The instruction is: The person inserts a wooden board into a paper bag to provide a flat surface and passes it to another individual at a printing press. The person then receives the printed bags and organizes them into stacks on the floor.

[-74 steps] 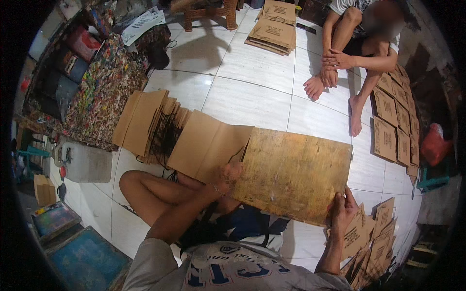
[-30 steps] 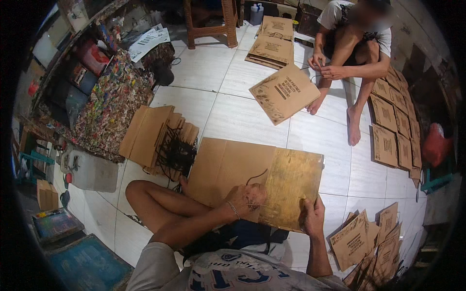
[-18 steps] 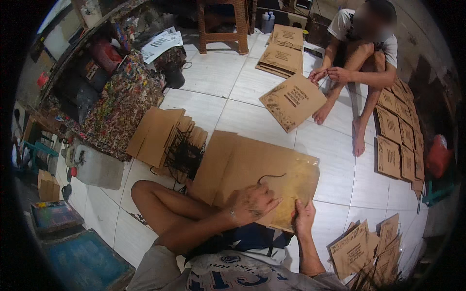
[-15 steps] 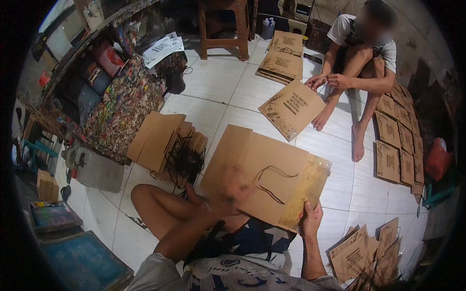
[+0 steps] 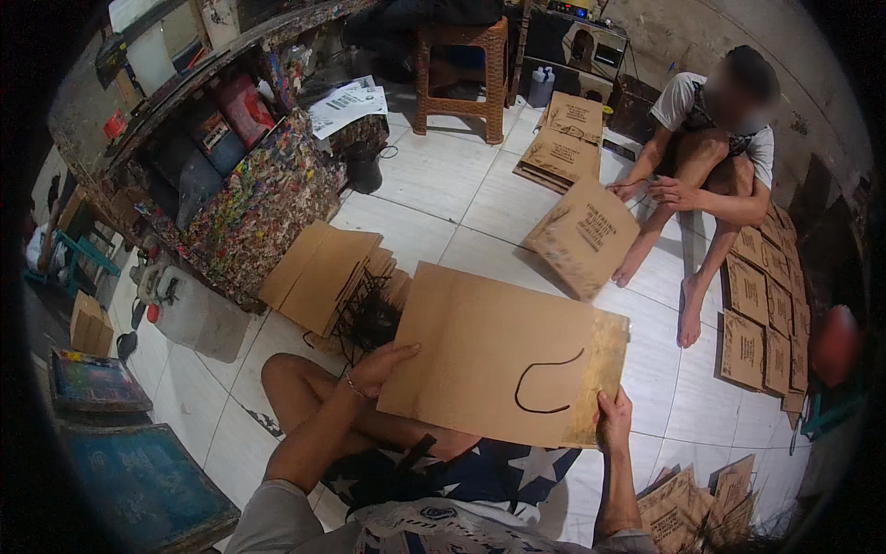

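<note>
A flat brown paper bag lies tilted over my lap, with one dark cord handle curving across its face near the right end. A yellowish, shiny stiff sheet sticks out at that end. My left hand grips the bag's left edge, thumb on top. At the opposite end, my right hand is closed on the yellowish sheet by its lower corner, fingers partly hidden behind it. Beside my left knee is a stack of plain brown bags with a tangle of black cords on it.
Across from me a person sits with a printed paper bag. Printed bags stand in rows at right, with more piles behind and at lower right. A plastic stool, jerrycan and blue framed screen surround the floor.
My left hand has moved from the bag's face to its left edge. Two cord strands showed before; one loop shows now. The other person's bag has tilted up.
</note>
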`<state>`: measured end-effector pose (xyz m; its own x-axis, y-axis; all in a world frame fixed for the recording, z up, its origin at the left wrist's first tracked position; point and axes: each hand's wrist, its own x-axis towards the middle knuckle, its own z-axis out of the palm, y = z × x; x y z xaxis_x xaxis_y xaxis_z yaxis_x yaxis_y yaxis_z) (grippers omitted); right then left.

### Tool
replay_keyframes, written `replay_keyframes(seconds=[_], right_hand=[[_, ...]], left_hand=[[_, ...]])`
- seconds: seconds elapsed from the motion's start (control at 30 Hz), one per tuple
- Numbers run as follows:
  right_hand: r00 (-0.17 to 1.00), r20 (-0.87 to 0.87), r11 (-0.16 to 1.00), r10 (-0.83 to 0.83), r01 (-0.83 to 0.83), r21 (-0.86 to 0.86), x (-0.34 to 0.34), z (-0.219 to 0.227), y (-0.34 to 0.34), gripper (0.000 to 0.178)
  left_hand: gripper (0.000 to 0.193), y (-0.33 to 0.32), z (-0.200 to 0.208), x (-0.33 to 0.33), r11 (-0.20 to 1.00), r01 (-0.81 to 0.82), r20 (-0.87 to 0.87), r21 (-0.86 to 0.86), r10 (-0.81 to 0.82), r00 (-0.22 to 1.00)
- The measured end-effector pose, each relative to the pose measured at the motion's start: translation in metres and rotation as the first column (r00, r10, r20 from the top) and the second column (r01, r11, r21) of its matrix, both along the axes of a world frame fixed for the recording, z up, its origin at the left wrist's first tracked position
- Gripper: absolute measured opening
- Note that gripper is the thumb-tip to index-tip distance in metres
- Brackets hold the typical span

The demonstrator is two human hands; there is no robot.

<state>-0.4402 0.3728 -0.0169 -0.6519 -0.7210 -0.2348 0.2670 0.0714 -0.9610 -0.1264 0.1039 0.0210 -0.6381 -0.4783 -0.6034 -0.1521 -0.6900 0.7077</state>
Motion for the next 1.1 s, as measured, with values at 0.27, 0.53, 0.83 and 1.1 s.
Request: replay_keyframes(seconds=[0.27,0.53,0.83,1.1], right_hand=[[0.997,0.016,0.996,0.079,-0.079,-0.028,-0.004,-0.019,-0.009,0.037],[0.992,-0.025,0.987,0.122,-0.119,0.111,-0.003,-0.022,0.004,0.03],[0.977,0.171,0.986,0.129,-0.145,0.084,0.014,-0.03,0.003,0.038],[0.964,-0.033,0.964,0.265,-0.263,0.048,0.034,-0.032,-0.046,0.053]], left_hand=[[0.035,-0.017,-0.039,0.029,0.992,0.114,-0.182,-0.046,-0.12,0.976],[0.039,0.012,-0.046,0.03,0.998,0.0,-0.148,0.063,0.009,0.989],[0.043,0.026,-0.045,0.027,0.995,0.041,-0.187,0.088,-0.024,0.982],[0.041,0.01,-0.043,0.036,0.999,-0.022,-0.282,0.047,0.035,0.959]])
